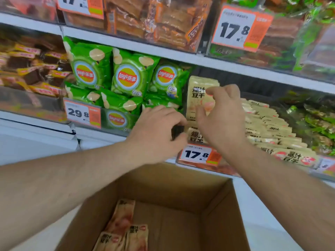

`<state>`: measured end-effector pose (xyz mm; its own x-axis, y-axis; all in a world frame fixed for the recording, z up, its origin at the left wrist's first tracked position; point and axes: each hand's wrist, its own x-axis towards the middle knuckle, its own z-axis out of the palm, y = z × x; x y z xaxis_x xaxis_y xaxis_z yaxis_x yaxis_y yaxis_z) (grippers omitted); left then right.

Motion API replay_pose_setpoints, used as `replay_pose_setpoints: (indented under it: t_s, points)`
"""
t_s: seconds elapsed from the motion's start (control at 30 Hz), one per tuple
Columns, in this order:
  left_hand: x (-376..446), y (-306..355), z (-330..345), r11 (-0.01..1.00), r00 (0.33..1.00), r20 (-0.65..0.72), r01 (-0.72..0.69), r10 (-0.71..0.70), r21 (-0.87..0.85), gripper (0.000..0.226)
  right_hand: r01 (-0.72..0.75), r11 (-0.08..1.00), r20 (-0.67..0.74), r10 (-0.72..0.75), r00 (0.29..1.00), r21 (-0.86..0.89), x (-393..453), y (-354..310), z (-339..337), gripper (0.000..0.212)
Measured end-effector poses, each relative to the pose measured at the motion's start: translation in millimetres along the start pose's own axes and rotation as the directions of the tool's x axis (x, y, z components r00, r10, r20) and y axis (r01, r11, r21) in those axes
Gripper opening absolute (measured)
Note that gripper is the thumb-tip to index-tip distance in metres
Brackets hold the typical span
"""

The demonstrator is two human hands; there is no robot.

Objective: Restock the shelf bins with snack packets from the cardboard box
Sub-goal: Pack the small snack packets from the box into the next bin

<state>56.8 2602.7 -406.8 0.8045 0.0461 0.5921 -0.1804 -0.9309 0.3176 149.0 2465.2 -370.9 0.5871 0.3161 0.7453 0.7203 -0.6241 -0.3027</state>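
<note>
Admittedly, your fingertips are hard to read: your left hand (155,131) curls at the front edge of the shelf bin (235,171), and whether it grips a packet there you cannot tell from this blurred view. Your right hand (221,116) pinches the upright beige packet (196,93) at the bin's left end, thumb and forefinger on its face, hiding its right half. More beige packets (268,124) lie stacked in a row to the right of your hand. Below your forearms the cardboard box (181,192) stands open with a few packets (123,230) at the bottom, cut off by the frame. Green crisp bags (126,77) fill the neighbouring bin, under orange price tags (235,29).
</note>
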Motion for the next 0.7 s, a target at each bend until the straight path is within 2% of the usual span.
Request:
replay_pose_setpoints:
  t_s: [0.03,0.07,0.13,0.17,0.23,0.27,0.33,0.4,0.47,0.6,0.7]
  points:
    - [-20,-7,-7,0.999,0.997,0.065,0.033,-0.031,-0.022,0.036,0.088,0.993,-0.038,-0.085,0.996,0.073,-20,-15,3,0.03]
    - [-39,-17,-8,0.994,0.979,0.182,0.102,-0.095,-0.032,0.029,0.146,0.979,-0.015,-0.146,0.989,0.145,-42,-26,9,0.026]
    - [-70,-34,-3,0.97,0.859,0.455,0.237,-0.236,0.054,0.008,0.106,0.96,0.188,-0.158,0.969,0.26,-90,-44,33,0.014]
    - [-82,-40,2,0.957,0.794,0.54,0.271,-0.281,0.099,0.009,0.018,0.959,0.34,-0.117,0.933,0.281,-113,-49,47,0.007]
    - [-101,-53,16,0.922,0.695,0.621,0.366,-0.362,0.128,0.008,-0.206,0.955,0.622,0.03,0.782,0.213,-155,-46,84,0.004]
    - [-109,-58,22,0.907,0.66,0.646,0.401,-0.384,0.13,0.007,-0.321,0.937,0.721,0.127,0.681,0.138,-176,-39,105,0.005]
    - [-118,-64,31,0.864,0.592,0.682,0.488,-0.43,0.121,0.025,-0.485,0.871,0.838,0.32,0.443,-0.077,-217,-18,145,0.008]
    - [-125,-67,37,0.835,0.54,0.713,0.537,-0.447,0.118,0.03,-0.515,0.811,0.878,0.432,0.207,-0.278,-262,-2,177,0.015]
    - [-133,-69,44,0.814,0.463,0.768,0.567,-0.443,0.128,0.028,-0.46,0.786,0.871,0.488,0.05,-0.414,-306,7,199,0.021]
    - [-147,-75,61,0.744,0.311,0.834,0.648,-0.456,0.165,0.02,-0.378,0.8,0.876,0.478,-0.067,-0.466,-367,20,226,0.038]
    - [-156,-83,69,0.638,0.251,0.819,0.751,-0.516,0.172,0.014,-0.365,0.817,0.893,0.431,-0.127,-0.446,-383,25,240,0.063]
